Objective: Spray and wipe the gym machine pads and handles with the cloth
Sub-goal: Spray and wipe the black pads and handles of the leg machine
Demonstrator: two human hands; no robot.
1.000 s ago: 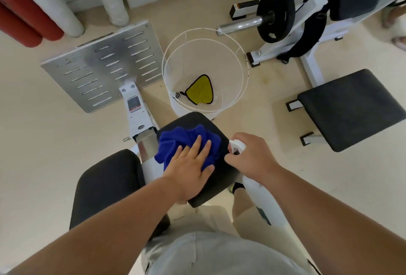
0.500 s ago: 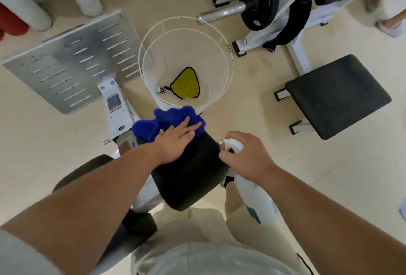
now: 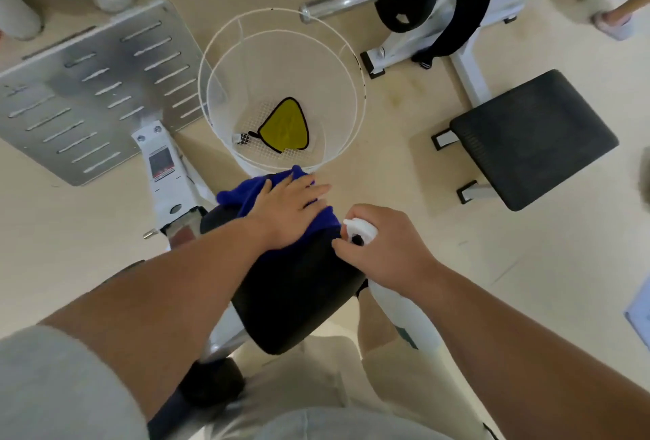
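Left hand point(image 3: 292, 211): fingers flat, pressing blue cloth point(image 3: 242, 193) on black pad's point(image 3: 299, 292) far edge. Right hand point(image 3: 387, 246): curled round white spray bottle point(image 3: 404, 313), at pad's right edge. Wire basket point(image 3: 271, 9) just beyond pad, yellow item point(image 3: 285, 128) inside. Slotted metal plate point(image 3: 88, 88) left; second pad point(image 3: 534, 137) right.

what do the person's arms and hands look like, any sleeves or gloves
No gloves: the left hand and right hand are bare, with no watch or ring showing. Both forearms are uncovered. A light grey short sleeve covers the left upper arm; no sleeve shows on the right.
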